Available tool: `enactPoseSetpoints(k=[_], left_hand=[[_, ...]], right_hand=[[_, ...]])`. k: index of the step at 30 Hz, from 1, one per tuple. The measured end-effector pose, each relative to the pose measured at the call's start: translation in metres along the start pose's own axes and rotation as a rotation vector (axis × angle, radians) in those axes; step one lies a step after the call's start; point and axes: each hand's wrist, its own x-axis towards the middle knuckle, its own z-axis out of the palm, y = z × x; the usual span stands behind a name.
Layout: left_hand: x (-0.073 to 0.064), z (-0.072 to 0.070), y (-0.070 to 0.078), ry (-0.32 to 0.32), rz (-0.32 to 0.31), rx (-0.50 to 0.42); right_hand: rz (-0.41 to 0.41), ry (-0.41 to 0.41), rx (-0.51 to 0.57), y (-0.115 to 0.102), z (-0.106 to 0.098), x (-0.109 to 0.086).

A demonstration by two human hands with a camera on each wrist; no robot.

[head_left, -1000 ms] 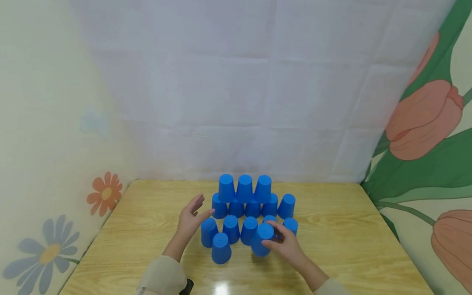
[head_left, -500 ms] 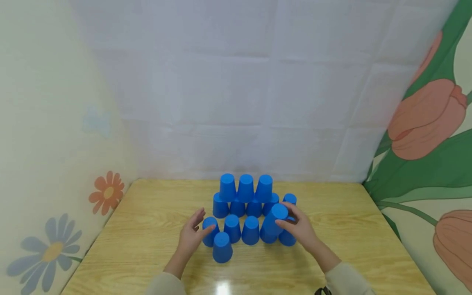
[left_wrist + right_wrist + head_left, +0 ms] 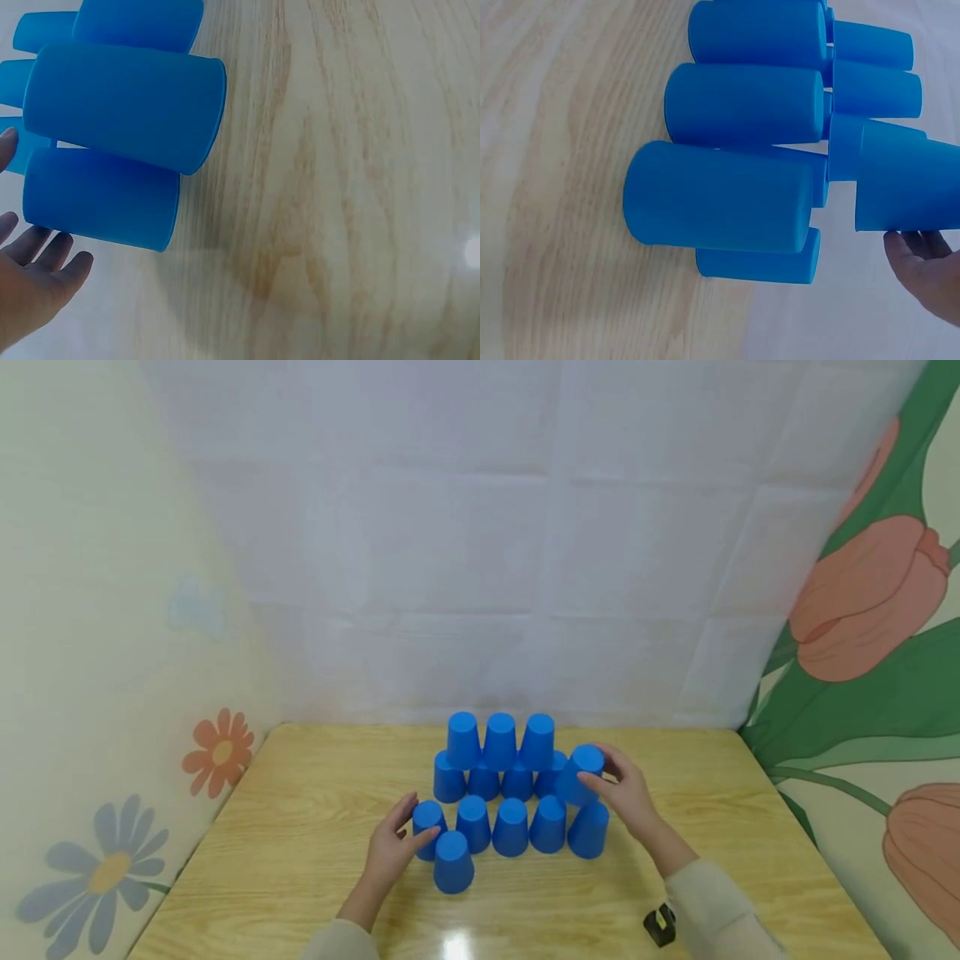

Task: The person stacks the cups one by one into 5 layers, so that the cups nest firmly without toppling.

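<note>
My right hand (image 3: 626, 793) grips an upside-down blue cup (image 3: 572, 788) between thumb and fingers, raised at the right end of the back stack. In the right wrist view the held cup (image 3: 907, 184) sits beside the upper cups. My left hand (image 3: 390, 843) has loosely spread fingers around the leftmost cup of the front row (image 3: 426, 818), fingertips right at its side in the left wrist view. The back stack has three upper cups (image 3: 500, 742) on a row of lower cups (image 3: 450, 781), its right end hidden behind the held cup.
Several upside-down cups form a front row, among them a middle cup (image 3: 511, 831) and a right-end cup (image 3: 589, 832). One cup (image 3: 453, 864) stands ahead of that row at the left. The wooden table (image 3: 315, 802) meets a white cloth backdrop (image 3: 450, 568).
My right hand has carried its cup from in front of the front row up, back and right to the back stack. My left hand has shifted slightly downward beside the leftmost cup.
</note>
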Motion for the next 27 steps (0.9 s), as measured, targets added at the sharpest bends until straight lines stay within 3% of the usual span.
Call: enactPoseSetpoints(k=[5,9,13,27], left_hand=[[0.002,0.002,-0.008,-0.005,-0.010,0.002],[0.003,0.003,-0.014,0.000,0.002,0.000],[0.004,0.005,-0.017,0.012,0.014,-0.008],[0.005,0.009,-0.024,0.021,-0.007,-0.030]], right_hand=[[0.020,0.026,-0.044,-0.012,-0.001,0.007],[0.080,0.037,-0.050,-0.015,-0.001,0.015],[0.119,0.062,-0.042,-0.001,0.000,0.027],[0.220,0.122,-0.074,0.004,0.009,0.048]])
